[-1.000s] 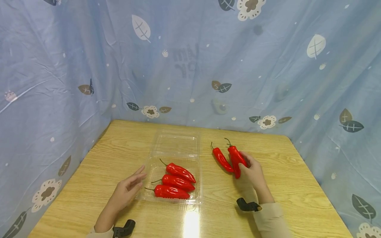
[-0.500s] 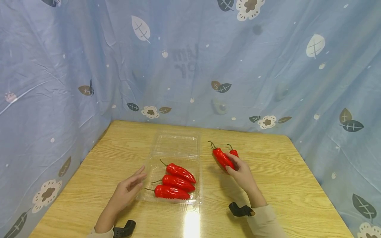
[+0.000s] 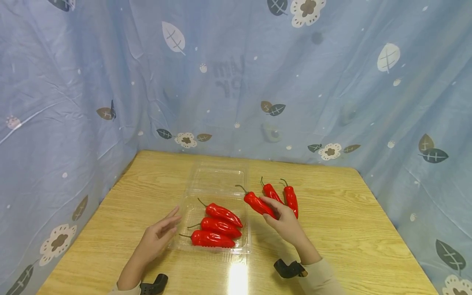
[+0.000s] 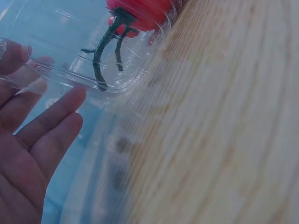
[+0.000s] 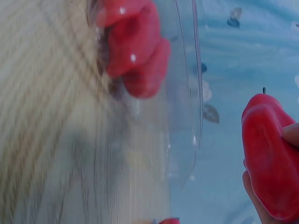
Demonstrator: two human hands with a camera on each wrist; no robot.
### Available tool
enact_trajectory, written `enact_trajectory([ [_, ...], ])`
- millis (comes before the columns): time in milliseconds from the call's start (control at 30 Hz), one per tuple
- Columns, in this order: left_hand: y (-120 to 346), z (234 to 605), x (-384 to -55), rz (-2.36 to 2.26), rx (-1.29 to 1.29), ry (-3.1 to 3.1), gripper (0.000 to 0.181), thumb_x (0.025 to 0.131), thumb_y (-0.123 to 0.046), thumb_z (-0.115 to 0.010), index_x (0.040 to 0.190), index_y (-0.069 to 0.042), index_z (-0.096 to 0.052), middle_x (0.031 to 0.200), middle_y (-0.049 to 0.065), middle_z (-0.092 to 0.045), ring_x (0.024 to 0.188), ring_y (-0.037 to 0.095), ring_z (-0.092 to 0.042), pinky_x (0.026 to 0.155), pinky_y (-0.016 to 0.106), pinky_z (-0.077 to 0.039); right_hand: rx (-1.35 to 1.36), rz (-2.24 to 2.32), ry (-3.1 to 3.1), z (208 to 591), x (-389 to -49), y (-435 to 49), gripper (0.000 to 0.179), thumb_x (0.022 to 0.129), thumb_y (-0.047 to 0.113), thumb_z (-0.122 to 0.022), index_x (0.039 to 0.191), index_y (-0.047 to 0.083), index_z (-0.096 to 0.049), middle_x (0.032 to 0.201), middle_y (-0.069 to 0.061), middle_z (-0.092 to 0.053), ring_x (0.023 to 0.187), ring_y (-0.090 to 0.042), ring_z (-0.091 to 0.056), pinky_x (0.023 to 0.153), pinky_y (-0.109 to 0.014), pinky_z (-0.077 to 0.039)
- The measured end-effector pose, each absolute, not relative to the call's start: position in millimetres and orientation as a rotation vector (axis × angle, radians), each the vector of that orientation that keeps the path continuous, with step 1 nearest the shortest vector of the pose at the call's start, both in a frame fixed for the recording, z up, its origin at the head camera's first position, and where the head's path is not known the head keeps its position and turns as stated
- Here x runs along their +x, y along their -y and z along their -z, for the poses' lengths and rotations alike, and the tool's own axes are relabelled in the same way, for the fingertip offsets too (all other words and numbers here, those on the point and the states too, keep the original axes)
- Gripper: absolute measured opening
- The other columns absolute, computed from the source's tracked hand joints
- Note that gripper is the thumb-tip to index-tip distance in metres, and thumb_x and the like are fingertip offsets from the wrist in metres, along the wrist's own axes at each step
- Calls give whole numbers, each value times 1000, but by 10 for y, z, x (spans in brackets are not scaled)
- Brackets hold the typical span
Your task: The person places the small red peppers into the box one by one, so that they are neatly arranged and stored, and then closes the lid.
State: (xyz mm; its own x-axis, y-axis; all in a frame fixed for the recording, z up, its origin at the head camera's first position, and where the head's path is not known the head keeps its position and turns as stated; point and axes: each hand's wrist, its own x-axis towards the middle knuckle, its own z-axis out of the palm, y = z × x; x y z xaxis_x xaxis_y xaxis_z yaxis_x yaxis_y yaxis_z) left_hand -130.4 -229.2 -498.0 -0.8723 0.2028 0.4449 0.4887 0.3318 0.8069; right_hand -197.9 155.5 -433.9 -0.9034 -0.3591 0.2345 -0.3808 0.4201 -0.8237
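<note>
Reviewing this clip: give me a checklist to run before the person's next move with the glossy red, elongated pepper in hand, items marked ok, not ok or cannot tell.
1. Right hand grips the glossy red, elongated, green-stemmed pepper: ok.
2. Lid of the clear plastic hinged box open: ok.
3. Room around the three red peppers inside: probably ok; bare floor shows behind them.
4. Held pepper wholly above the box: not ok; most lies to its right in the head view.
5. Left hand touching the box: cannot tell.
</note>
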Motion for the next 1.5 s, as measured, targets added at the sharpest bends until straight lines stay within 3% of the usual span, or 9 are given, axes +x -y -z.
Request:
enact_trajectory([
  [267,2287,4994,-1283,1574,-626,2331,31,93,4,-53,124,12,-54,145,31,-33,124,-4,-45,94,8,-43,866,-1523,2615,4331,-1885,-1388,46,88,1,-62,133,7,-54,120,-11,-64,84,-13,-56,65,-19,-51],
  [600,2307,5031,-1288,1580,-614,2338,32,93,5,-53,124,12,-54,146,30,-33,123,-3,-46,94,9,-44,1035,-1582,2656,4041,-1662,-1085,44,86,-8,-58,130,-7,-52,122,-22,-61,80,-9,-56,66,-16,-51],
  [833,2301,5034,-1291,1599,-619,2328,32,93,4,-53,124,12,-53,145,31,-32,123,-4,-46,94,8,-43,1099,-1616,2621,4295,-1750,-1007,48,86,-6,-59,133,-1,-51,127,-18,-59,90,-22,-63,72,-18,-55],
  [1033,2297,5016,-1299,1598,-621,2323,31,93,5,-53,123,14,-53,145,32,-33,124,-5,-44,95,8,-42,1121,-1608,2630,4366,-1769,-957,46,87,-1,-60,132,9,-55,128,-11,-60,100,-21,-61,79,-20,-54],
  [1500,2314,5036,-1322,1548,-653,2323,30,94,4,-52,123,12,-54,145,31,-34,122,-3,-47,94,9,-44,1195,-1502,2671,4436,-1784,-832,48,86,1,-61,132,13,-56,129,-11,-60,111,-24,-59,88,-22,-51],
])
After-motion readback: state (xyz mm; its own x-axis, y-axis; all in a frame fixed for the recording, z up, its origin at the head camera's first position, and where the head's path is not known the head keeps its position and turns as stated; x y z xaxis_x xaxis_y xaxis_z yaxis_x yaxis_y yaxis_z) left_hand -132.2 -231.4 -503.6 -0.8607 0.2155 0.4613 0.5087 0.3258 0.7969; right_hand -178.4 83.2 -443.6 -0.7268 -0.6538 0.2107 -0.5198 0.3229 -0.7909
